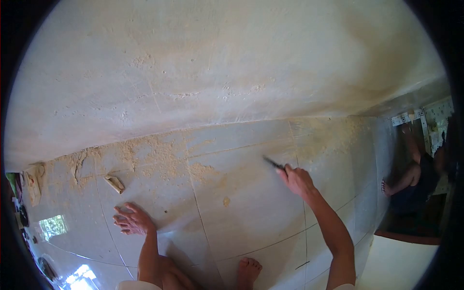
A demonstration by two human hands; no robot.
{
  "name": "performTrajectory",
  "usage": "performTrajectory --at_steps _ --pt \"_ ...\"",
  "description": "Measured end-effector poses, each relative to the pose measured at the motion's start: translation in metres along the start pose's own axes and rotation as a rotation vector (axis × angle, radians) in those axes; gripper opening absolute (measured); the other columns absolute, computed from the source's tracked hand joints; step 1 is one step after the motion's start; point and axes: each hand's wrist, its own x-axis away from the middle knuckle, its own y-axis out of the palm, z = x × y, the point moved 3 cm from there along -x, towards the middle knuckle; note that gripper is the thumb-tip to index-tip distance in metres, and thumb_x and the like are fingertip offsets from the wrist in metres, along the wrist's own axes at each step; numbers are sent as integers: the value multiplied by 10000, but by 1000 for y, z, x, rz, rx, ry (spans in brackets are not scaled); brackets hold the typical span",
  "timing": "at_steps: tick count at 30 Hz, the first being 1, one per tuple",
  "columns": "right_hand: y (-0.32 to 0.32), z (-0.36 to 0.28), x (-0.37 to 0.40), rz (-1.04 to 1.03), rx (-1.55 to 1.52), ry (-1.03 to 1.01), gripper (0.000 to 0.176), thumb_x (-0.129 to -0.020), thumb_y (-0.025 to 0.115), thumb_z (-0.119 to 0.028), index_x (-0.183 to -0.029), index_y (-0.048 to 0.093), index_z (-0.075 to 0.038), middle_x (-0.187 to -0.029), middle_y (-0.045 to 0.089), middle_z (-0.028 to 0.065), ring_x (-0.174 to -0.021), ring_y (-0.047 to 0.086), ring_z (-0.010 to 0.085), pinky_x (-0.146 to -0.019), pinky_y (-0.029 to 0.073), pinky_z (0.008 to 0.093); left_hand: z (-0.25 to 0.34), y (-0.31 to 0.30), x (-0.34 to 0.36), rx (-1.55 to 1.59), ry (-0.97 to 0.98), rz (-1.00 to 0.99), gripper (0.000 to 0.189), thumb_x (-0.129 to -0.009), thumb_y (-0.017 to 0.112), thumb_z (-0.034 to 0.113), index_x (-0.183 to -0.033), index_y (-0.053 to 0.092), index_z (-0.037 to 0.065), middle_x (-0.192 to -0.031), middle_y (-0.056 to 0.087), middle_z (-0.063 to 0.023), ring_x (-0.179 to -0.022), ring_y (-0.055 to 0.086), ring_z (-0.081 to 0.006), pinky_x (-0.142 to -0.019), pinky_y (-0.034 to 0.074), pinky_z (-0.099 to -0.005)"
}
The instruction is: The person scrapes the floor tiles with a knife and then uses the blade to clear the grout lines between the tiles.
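Observation:
My right hand (297, 180) is closed around a dark narrow-bladed tool (273, 162), its tip pointing up and left over the tiled floor (251, 208). Most of the tool's handle is hidden inside the fingers. Lower left, my left hand (134, 220) holds nothing, with its fingers spread over the tiles. Just above that hand lies a small folded tan piece (115, 184), which looks like paper. Tan flakes and dust (164, 157) cover the floor along the foot of the wall.
A scuffed pale wall (208, 67) rises from the floor's far edge. On the right, another person (415, 179) sits low beside a board with printed black-and-white markers (408, 117). Various dark items (46, 268) line the left edge. My bare foot (249, 270) rests below.

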Motion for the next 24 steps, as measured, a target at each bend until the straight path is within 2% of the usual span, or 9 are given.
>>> performTrajectory --at_steps 2,3,6,9,11,15,16,18,24 --pt "-3 8 -7 77 -85 178 516 -963 394 -482 -920 574 0 -609 601 243 -598 616 433 -554 502 492 -5 0 3 12 0 8 621 -964 273 561 -1456 286 182 -1483 277 -207 -1384 234 -367 -1071 208 -582" --pt "-2 6 -1 77 -89 182 516 -963 394 -482 -920 574 0 -609 601 243 -598 616 433 -554 502 492 -4 -1 3 11 -8 0 620 -965 272 560 -1456 286 183 -1485 273 -205 -1385 233 -367 -1071 210 -579" --pt "4 -6 13 -83 -49 -72 514 -965 389 -480 -917 572 -2 -608 598 247 -599 615 436 -545 501 491 0 0 0 9 -13 -1 619 -965 270 561 -1456 287 185 -1486 272 -201 -1386 233 -365 -1072 211 -575" --pt "12 0 9 -42 -41 -36 504 -967 389 -469 -921 574 -2 -617 600 248 -605 615 440 -553 498 505 -1 1 2 7 -7 10 619 -964 272 564 -1455 290 188 -1484 278 -198 -1386 233 -361 -1071 212 -573" --pt "13 19 6 119 -131 229 491 -967 395 -460 -923 572 -4 -631 604 255 -609 616 440 -554 496 514 -3 -2 4 12 15 16 618 -963 273 566 -1454 293 191 -1483 281 -197 -1386 233 -360 -1069 214 -573" --pt "13 22 31 -10 -28 66 470 -968 406 -439 -917 568 -1 -628 596 265 -623 617 445 -540 499 510 -1 -1 2 -2 2 13 620 -961 275 570 -1452 300 192 -1487 274 -189 -1380 241 -354 -1059 227 -565" --pt "19 33 31 -14 -29 69 470 -968 406 -439 -917 568 -1 -628 596 265 -623 617 445 -540 499 510 -3 0 1 -3 3 9 620 -961 275 570 -1453 300 193 -1491 268 -187 -1378 244 -353 -1056 231 -563" --pt "26 65 27 190 -62 298 470 -969 402 -441 -926 569 -4 -628 591 268 -632 614 454 -557 496 524 -4 -3 2 -9 7 -4 618 -961 275 568 -1453 301 195 -1492 267 -186 -1376 247 -352 -1056 232 -562" --pt "25 54 36 87 -50 216 465 -969 399 -446 -909 559 -13 -637 588 281 -648 606 472 -584 491 540 0 1 2 -18 1 26 613 -963 267 564 -1450 305 193 -1485 282 -186 -1370 259 -356 -1058 231 -563"
